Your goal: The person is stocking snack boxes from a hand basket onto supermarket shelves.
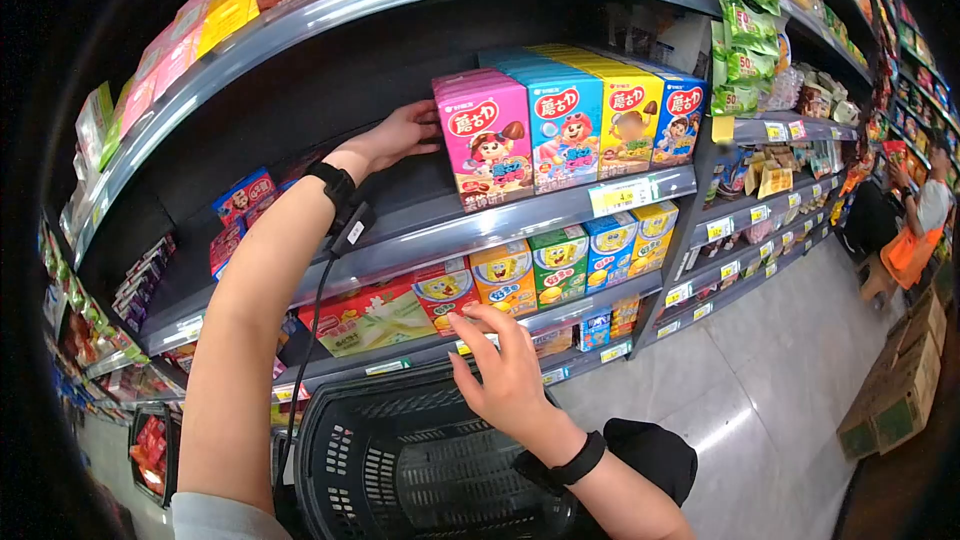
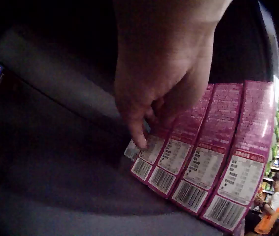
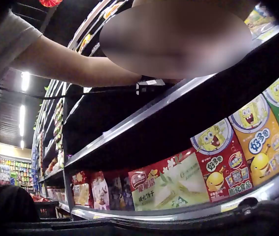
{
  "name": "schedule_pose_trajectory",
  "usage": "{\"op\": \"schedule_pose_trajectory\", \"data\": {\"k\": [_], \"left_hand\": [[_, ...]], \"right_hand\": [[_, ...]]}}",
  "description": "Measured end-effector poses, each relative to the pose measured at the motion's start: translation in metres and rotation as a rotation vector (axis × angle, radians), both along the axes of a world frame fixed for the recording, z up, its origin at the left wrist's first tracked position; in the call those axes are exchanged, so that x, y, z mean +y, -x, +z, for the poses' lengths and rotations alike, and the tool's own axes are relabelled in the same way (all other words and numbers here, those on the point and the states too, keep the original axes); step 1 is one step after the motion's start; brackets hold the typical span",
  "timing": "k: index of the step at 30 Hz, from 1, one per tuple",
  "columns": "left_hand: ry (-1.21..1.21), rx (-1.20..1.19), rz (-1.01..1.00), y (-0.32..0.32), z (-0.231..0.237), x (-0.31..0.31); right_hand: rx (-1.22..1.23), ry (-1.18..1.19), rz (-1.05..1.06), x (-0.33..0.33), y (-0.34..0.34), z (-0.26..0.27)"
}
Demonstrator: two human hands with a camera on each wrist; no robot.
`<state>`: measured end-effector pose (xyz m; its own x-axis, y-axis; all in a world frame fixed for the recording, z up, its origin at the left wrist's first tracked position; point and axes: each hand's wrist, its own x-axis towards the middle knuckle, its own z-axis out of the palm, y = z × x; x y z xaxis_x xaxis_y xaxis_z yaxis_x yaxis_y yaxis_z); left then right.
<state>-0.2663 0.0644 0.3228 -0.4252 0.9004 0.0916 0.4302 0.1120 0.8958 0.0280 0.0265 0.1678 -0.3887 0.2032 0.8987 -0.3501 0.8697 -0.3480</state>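
Observation:
My left hand [image 1: 400,135] reaches into the middle shelf at the left side of a row of pink biscuit boxes [image 1: 487,140]. In the left wrist view, a fingertip [image 2: 140,140] meets the side of the boxes near the row's far end; the other fingers are partly hidden by the hand. Blue boxes [image 1: 566,130], yellow boxes [image 1: 630,125] and dark blue boxes [image 1: 681,122] stand in rows to the right of the pink ones. My right hand [image 1: 505,375] hovers with loosely bent fingers and nothing in them, over the edge of a dark shopping basket [image 1: 325,440].
Cartoon-printed boxes [image 1: 560,265] and a green-and-red pack [image 1: 370,318] fill the shelf below. Small red-blue packs [image 1: 245,197] lie on the left of the middle shelf. Cardboard boxes [image 1: 895,380] sit on the floor at right, where another person [image 1: 925,205] is seated.

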Motion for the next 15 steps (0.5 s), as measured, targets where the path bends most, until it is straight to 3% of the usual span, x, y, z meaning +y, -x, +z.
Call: {"op": "schedule_pose_trajectory", "data": {"k": [3,6,9,11,15], "left_hand": [[0.031,0.055,0.001,0.011,0.005,-0.010],[-0.034,0.207,0.189,0.023,0.030,-0.051],[-0.035,0.468,0.378,0.091,0.036,-0.118],[0.223,1.048,0.522,0.160,0.026,-0.177],[0.939,0.813,0.489,0.102,0.008,-0.250]], "right_hand": [[-0.017,-0.016,0.002,-0.001,0.000,-0.004],[-0.103,-0.002,-0.010,-0.002,-0.004,-0.004],[-0.082,0.003,-0.045,0.001,-0.007,-0.003],[-0.076,0.020,-0.068,0.001,-0.006,-0.006],[-0.089,0.009,-0.064,-0.002,0.002,-0.009]]}}
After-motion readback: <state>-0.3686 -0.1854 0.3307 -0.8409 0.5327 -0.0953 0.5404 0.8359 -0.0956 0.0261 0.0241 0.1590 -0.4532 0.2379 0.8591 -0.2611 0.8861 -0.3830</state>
